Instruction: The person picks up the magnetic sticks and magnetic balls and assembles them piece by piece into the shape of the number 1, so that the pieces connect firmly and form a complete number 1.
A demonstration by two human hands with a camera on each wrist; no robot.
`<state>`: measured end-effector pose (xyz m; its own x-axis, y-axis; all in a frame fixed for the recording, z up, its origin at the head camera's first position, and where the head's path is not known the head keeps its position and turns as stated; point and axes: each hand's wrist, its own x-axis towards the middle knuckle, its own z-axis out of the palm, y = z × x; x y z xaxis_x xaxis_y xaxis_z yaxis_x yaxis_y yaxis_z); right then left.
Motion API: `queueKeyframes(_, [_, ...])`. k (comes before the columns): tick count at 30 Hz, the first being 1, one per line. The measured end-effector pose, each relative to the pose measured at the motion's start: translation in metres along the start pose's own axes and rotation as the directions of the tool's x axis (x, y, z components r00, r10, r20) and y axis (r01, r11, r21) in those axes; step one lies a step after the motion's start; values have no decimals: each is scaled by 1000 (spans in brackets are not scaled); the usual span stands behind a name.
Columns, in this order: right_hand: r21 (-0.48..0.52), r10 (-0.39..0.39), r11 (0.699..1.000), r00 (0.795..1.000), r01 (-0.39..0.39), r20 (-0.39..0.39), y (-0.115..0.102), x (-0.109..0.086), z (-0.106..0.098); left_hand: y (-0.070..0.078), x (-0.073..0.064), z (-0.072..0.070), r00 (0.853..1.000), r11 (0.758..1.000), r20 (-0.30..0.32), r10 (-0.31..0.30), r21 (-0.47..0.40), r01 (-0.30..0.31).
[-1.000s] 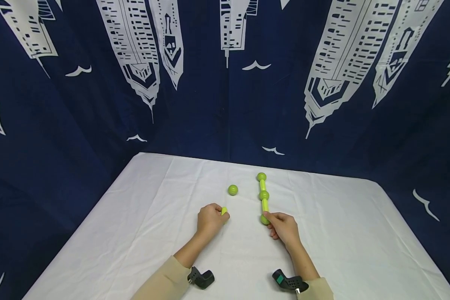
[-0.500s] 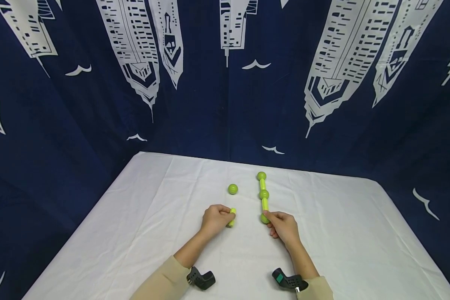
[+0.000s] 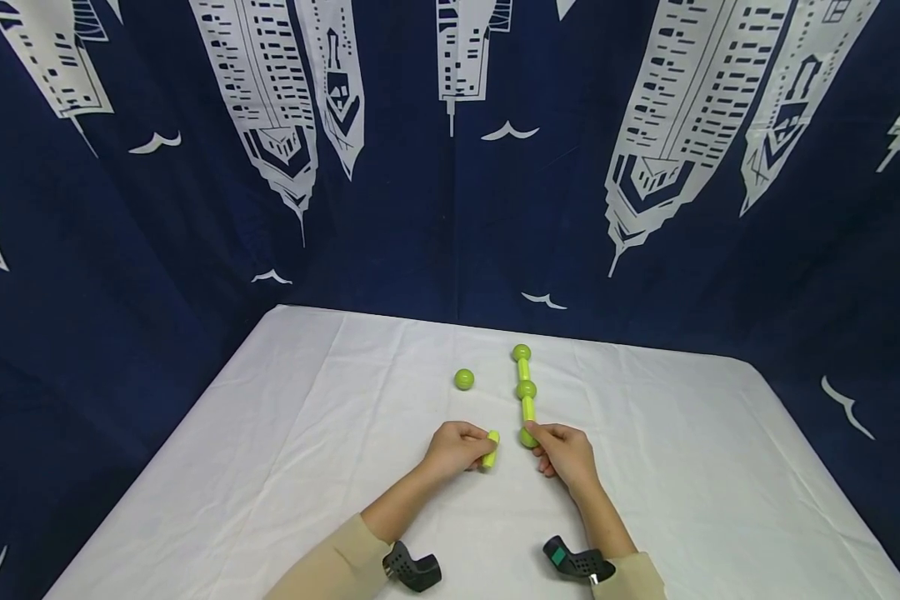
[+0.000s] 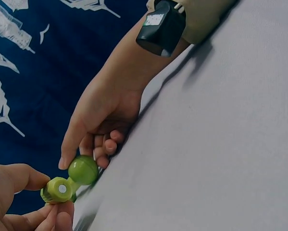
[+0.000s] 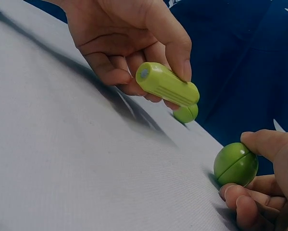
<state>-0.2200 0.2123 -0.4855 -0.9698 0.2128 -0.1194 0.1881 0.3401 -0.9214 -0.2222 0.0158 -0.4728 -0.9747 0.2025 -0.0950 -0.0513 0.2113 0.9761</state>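
Between thumb and fingers my left hand (image 3: 453,448) pinches a short yellow-green rod (image 5: 167,85), held just left of the chain; a round metallic spot shows on its end in the right wrist view. My right hand (image 3: 566,454) pinches the near ball (image 5: 236,164) of a chain of green balls and rods lying on the table. That chain runs away from me, with a middle ball (image 3: 526,389) and a far ball (image 3: 522,352) joined by rods. A loose green ball (image 3: 463,379) lies left of the chain, beyond my left hand. The rod and the near ball are apart.
A white cloth covers the table (image 3: 330,400). Behind it hangs a dark blue curtain (image 3: 420,225) printed with white buildings and birds. Each wrist wears a black camera mount, the left one (image 3: 412,568) and the right one (image 3: 579,560).
My left hand has moved right and slightly nearer to me with the rod, closing in on the chain. The right hand, the chain and the loose ball have stayed in place.
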Motion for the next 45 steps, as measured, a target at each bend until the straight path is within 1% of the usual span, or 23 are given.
queueKeyframes(6, [9, -3, 1000, 1000, 3, -1, 1, 0, 0, 0, -1, 11, 1000, 1000, 27, 1, -16, -1])
queueKeyframes(9, [9, -4, 1000, 1000, 4, -2, 2, 1, 1, 0, -3, 15, 1000, 1000, 30, 0, -12, 0])
queueKeyframes(12, [11, -8, 1000, 1000, 8, -6, 3, 2, 2, 1, -4, 18, 999, 1000, 32, 11, 1, -11])
queueKeyframes(16, [13, -11, 1000, 1000, 11, -7, 3, 2, 1, 1, -5, 24, 999, 1000, 42, 24, -3, -24])
queueKeyframes(20, [17, -14, 1000, 1000, 14, -2, 3, 1, 0, 2, -4, 30, 998, 1000, 61, 12, -16, -11])
queueKeyframes(24, [12, -17, 1000, 1000, 17, 2, 3, 1, 0, 1, -4, 34, 996, 1000, 86, 4, -27, -2])
queueKeyframes(28, [-3, -16, 1000, 1000, 16, -1, 2, 0, 0, 0, -4, 36, 995, 999, 98, 25, -35, -22])
queueKeyframes(38, [2, -11, 1000, 1000, 11, 2, 1, 0, -3, 4, -4, 47, 997, 998, 65, 43, -54, -39])
queueKeyframes(44, [3, -10, 1000, 1000, 10, 3, 2, 1, -2, 5, -3, 52, 995, 996, 59, 81, -26, -80])
queueKeyframes(45, [2, -10, 1000, 1000, 10, 2, 2, 1, -2, 4, -3, 53, 996, 997, 57, 76, -21, -75])
